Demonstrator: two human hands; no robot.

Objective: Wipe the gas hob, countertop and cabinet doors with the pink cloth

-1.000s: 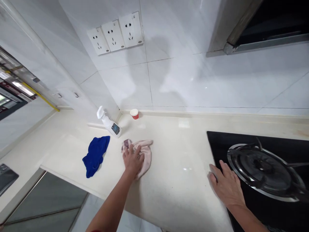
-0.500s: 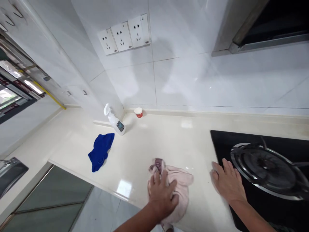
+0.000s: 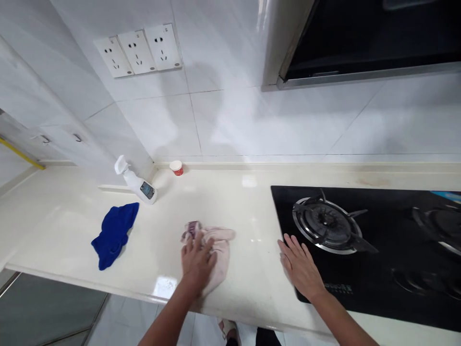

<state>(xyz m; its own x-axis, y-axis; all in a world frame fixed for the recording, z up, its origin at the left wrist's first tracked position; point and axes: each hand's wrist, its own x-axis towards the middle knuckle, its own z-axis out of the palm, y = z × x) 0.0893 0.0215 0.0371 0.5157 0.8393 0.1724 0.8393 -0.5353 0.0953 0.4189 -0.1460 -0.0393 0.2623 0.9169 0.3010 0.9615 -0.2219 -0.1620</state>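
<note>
My left hand presses down on a crumpled pale pink cloth, its fingers curved over the fabric. A purple patterned patch shows at the cloth's far left corner. Part of the cloth is hidden under the hand. My right hand lies flat with fingers stretched on the left edge of the black gas hob, close to the left burner, and holds nothing. Both hands rest at the cream countertop.
A blue cloth lies on the left. Behind it a white spray bottle leans to the left, near a small red and white cup by the wall. Sockets are above. A dark range hood overhangs the hob.
The view has swung right, so more of the hob shows. My left hand and the pink cloth have slid slightly away from the counter's front edge. My right hand stays at the hob's edge.
</note>
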